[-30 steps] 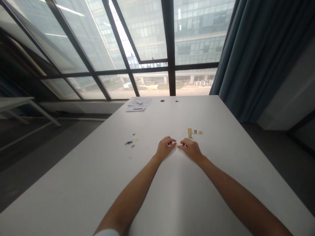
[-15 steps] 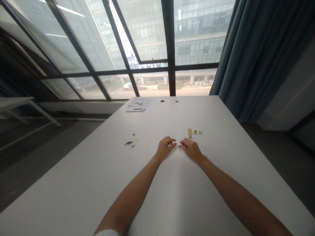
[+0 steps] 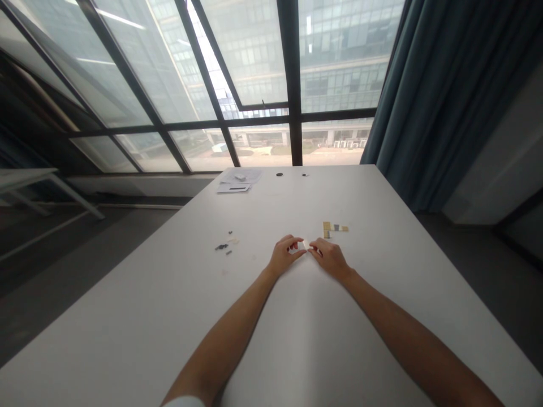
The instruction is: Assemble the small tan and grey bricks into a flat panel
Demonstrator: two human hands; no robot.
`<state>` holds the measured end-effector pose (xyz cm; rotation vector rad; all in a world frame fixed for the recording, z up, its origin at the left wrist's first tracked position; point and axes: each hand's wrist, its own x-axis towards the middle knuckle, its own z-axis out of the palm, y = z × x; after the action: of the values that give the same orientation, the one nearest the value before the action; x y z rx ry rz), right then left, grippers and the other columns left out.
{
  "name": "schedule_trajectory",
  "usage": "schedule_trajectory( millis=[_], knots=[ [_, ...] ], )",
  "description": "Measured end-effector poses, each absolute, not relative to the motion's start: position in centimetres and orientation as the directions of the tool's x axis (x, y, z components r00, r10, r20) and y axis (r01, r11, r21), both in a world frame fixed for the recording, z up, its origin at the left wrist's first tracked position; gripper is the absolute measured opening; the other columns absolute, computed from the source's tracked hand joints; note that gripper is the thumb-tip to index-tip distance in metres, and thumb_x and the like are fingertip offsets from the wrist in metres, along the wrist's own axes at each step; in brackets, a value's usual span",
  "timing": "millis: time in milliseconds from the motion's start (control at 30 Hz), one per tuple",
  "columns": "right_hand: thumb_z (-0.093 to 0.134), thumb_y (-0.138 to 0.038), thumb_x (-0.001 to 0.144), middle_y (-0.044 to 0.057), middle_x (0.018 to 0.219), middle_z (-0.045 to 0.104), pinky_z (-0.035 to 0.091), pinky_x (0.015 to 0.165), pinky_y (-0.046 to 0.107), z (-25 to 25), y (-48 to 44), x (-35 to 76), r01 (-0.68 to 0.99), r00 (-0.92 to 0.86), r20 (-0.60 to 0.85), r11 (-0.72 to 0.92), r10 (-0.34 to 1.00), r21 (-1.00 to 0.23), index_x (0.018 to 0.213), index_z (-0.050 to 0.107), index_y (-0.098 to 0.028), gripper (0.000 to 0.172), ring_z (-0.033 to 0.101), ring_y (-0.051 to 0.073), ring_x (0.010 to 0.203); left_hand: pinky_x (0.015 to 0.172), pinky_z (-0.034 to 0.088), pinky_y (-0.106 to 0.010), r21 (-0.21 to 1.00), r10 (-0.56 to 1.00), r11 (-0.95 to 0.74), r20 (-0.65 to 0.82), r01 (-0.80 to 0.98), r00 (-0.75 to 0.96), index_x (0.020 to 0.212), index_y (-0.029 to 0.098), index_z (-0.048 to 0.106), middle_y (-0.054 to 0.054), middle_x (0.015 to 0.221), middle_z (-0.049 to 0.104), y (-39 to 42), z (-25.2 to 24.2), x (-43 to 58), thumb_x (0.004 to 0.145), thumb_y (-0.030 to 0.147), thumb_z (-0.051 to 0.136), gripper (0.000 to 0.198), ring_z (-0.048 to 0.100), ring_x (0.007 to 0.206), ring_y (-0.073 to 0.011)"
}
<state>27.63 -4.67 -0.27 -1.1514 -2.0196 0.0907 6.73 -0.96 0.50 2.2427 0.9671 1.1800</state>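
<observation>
1. The right hand (image 3: 316,248) is pinching, as far as its fingertips are showing, the right side of a small white piece (image 3: 305,245).
2. The left hand (image 3: 297,246) is curling its finger and thumb at the piece's left side; whether that grip is closing on it, I cannot tell.
3. The white piece is standing out between the fingertips, around the middle of the table (image 3: 127,339), whereas half a second ago it was not showing clearly. Both hands are probably working on this one piece now.
4. Yellow strips (image 3: 332,228) are lying just beyond the right hand, toward the table's right edge.
5. Dark bits (image 3: 221,247) and pale bits (image 3: 233,241) are lying well apart from the left hand, toward the left edge.
6. Papers (image 3: 233,188) are resting by the far left corner, and a dark disc (image 3: 279,174) is sitting near the far edge.
</observation>
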Motion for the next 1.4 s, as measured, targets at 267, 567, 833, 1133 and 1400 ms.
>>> schedule_trajectory(
  millis=[267, 567, 833, 1133, 1400],
  knots=[
    [0.056, -0.024, 0.097, 0.004, 0.083, 0.066, 0.043, 0.069, 0.025, -0.09, -4.73, 27.53, 0.699, -0.288, 0.586, 0.585, 0.757, -0.412, 0.097, 0.067, -0.020, 0.012, 0.061, 0.016, 0.073, 0.064, 0.041, -0.024, 0.608, 0.738, -0.674, 0.540, 0.419, 0.404, 0.108, 0.020, 0.070, 0.000, 0.078, 0.056, -1.00, 0.42, 6.65, 0.083, 0.030, 0.073, 0.028, 0.051, 0.071, -0.0132],
    [0.060, -0.024, 0.094, 0.005, 0.090, 0.067, 0.047, 0.072, 0.027, -0.37, -4.67, 27.62, 0.684, -0.285, 0.594, 0.594, 0.752, -0.424, 0.121, 0.063, -0.019, 0.028, 0.063, 0.017, 0.078, 0.063, 0.041, -0.024, 0.605, 0.725, -0.687, 0.533, 0.403, 0.435, 0.108, 0.019, 0.068, 0.000, 0.079, 0.056, -1.41, 1.06, 6.73, 0.079, 0.023, 0.072, 0.029, 0.051, 0.071, -0.0131],
    [0.061, -0.023, 0.092, 0.003, 0.090, 0.067, 0.046, 0.068, 0.025, -0.13, -4.76, 27.58, 0.670, -0.294, 0.583, 0.598, 0.758, -0.440, 0.119, 0.064, -0.020, 0.028, 0.061, 0.015, 0.070, 0.064, 0.042, -0.024, 0.605, 0.721, -0.690, 0.529, 0.397, 0.448, 0.109, 0.019, 0.068, 0.000, 0.081, 0.057, -1.52, 1.00, 6.80, 0.078, 0.021, 0.072, 0.031, 0.052, 0.072, -0.0131],
    [0.063, -0.023, 0.089, 0.003, 0.091, 0.067, 0.045, 0.065, 0.024, -0.35, -4.65, 27.78, 0.652, -0.293, 0.577, 0.601, 0.763, -0.463, 0.116, 0.065, -0.021, 0.027, 0.061, 0.014, 0.070, 0.064, 0.043, -0.025, 0.614, 0.723, -0.686, 0.513, 0.392, 0.462, 0.107, 0.020, 0.067, -0.001, 0.082, 0.058, -1.60, 1.03, 6.78, 0.078, 0.023, 0.071, 0.029, 0.052, 0.072, -0.0135],
    [0.064, -0.022, 0.089, 0.003, 0.091, 0.067, 0.045, 0.065, 0.024, -0.02, -4.75, 27.67, 0.654, -0.289, 0.576, 0.597, 0.765, -0.464, 0.115, 0.065, -0.021, 0.026, 0.061, 0.014, 0.070, 0.065, 0.043, -0.024, 0.617, 0.718, -0.691, 0.521, 0.377, 0.462, 0.109, 0.020, 0.067, -0.001, 0.082, 0.057, -1.45, 0.78, 6.74, 0.079, 0.022, 0.071, 0.031, 0.053, 0.073, -0.0134]
  ],
)
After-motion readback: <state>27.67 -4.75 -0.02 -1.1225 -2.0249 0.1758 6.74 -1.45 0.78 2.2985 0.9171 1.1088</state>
